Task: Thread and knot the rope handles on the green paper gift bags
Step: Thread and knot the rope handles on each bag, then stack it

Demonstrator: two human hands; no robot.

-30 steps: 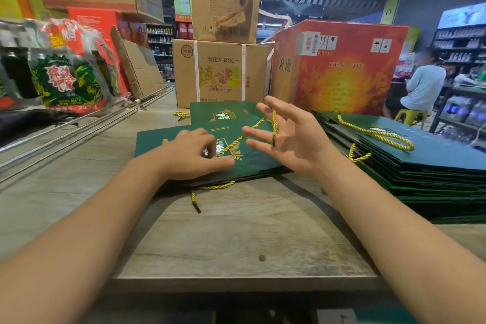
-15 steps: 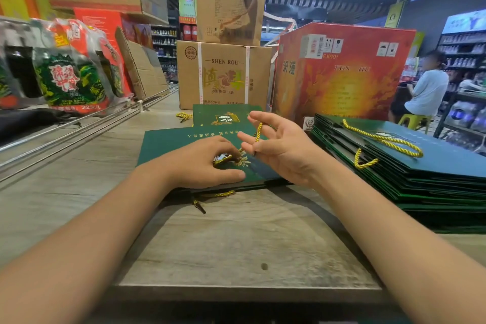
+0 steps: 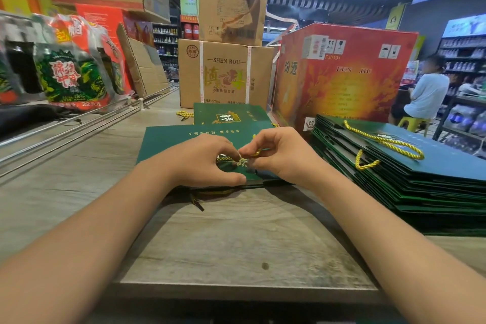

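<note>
A flat green paper gift bag (image 3: 168,139) lies on the wooden table in front of me. My left hand (image 3: 202,160) and my right hand (image 3: 278,155) meet over it, fingertips almost touching. Both pinch a yellow twisted rope handle (image 3: 256,152) between thumb and fingers. A dark-tipped end of rope (image 3: 196,201) trails off the bag's near edge onto the table. Another green bag (image 3: 223,116) lies just behind. To the right is a stack of green bags (image 3: 420,179), with a yellow rope loop (image 3: 389,143) on the top one.
Cardboard liquor boxes (image 3: 226,73) and a red carton (image 3: 339,73) stand behind the bags. Packaged goods (image 3: 71,73) and metal rails (image 3: 79,123) line the left. A person in a white shirt (image 3: 428,92) sits at the far right. The table's front edge (image 3: 247,289) is close.
My right hand went from spread open, with the rope looped over its fingers, to closed in beside the left. Both hands now pinch the rope together over the bag.
</note>
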